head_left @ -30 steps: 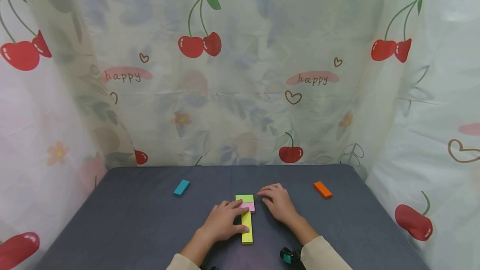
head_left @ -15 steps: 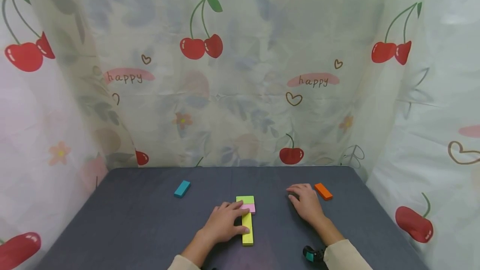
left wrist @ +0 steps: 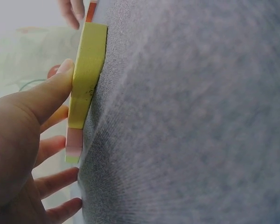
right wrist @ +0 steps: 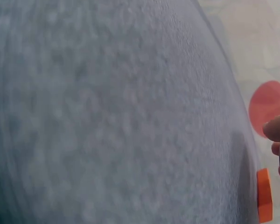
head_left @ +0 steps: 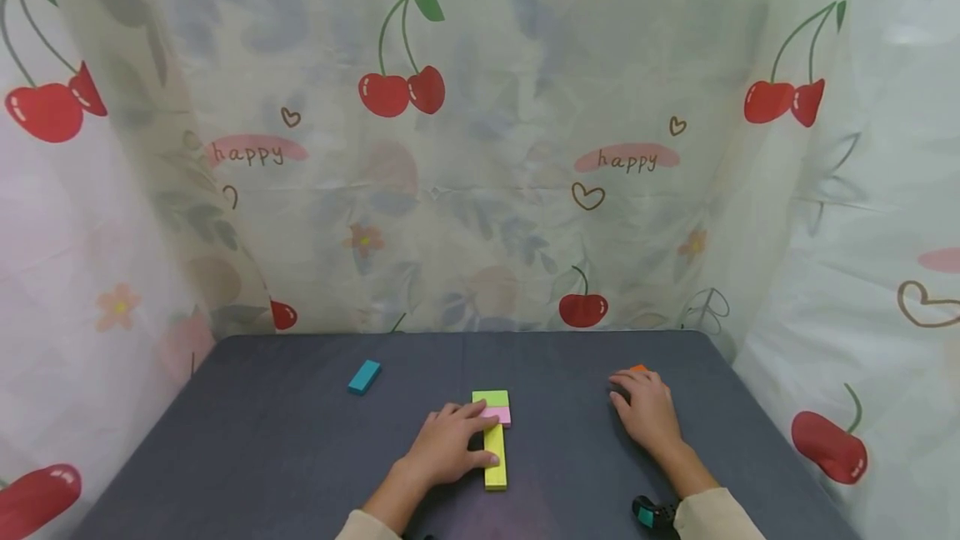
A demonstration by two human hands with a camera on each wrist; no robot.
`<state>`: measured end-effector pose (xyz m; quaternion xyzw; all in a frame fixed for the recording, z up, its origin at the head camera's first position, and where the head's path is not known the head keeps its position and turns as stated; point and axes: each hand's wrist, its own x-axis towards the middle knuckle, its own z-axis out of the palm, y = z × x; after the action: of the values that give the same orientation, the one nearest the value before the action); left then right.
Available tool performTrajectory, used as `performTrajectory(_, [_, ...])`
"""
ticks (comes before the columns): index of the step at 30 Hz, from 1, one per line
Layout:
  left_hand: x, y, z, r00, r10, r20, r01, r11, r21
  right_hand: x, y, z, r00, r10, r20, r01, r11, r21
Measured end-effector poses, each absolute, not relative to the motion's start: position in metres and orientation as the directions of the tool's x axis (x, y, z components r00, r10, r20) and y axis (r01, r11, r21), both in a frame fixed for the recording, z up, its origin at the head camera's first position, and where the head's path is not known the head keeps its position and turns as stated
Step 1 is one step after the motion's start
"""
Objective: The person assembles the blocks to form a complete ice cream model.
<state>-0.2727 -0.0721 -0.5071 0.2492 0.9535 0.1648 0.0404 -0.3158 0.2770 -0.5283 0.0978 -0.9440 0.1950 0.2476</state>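
Tabletop [head_left: 262,432]: dark grey, its far edge running straight in front of the patterned curtain [head_left: 480,215], its sides widening toward me
Left hand [head_left: 444,446]: fingers spread and fairly straight, thumb touching the yellow block [head_left: 496,444], index finger resting at the pink block [head_left: 501,417]
Row in the middle: the yellow block points lengthwise away from the person, the pink block lies crosswise at its far end, and the green block [head_left: 490,397] lies crosswise just beyond
Right hand [head_left: 651,415]: loosely bent and gripping nothing, poised at the orange block [head_left: 638,368], which it mostly hides; in the right wrist view a gap shows between fingers and block
Room to move: a wide stretch of tabletop between the row and the right hand, another between the row and the blue block [head_left: 365,377], which sits toward the far edge on the left
Since a second ago: the right hand has swung from just beside the green block over to the orange block; the left hand and the row stay put
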Motion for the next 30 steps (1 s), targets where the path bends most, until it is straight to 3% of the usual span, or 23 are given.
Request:
performTrajectory(16, [-0.274,-0.073,-0.509,-0.876,0.482,0.007,0.457,0.825,0.331,-0.315,0.293,-0.532,-0.852,0.099,0.515,-0.112,0.925,-0.364])
performTrajectory(30, [-0.275,-0.072,-0.511,-0.877,0.479,0.014,0.457,0.828,0.325,-0.316,0.312,-0.530,-0.877,0.116,0.467,-0.059,0.937,-0.345])
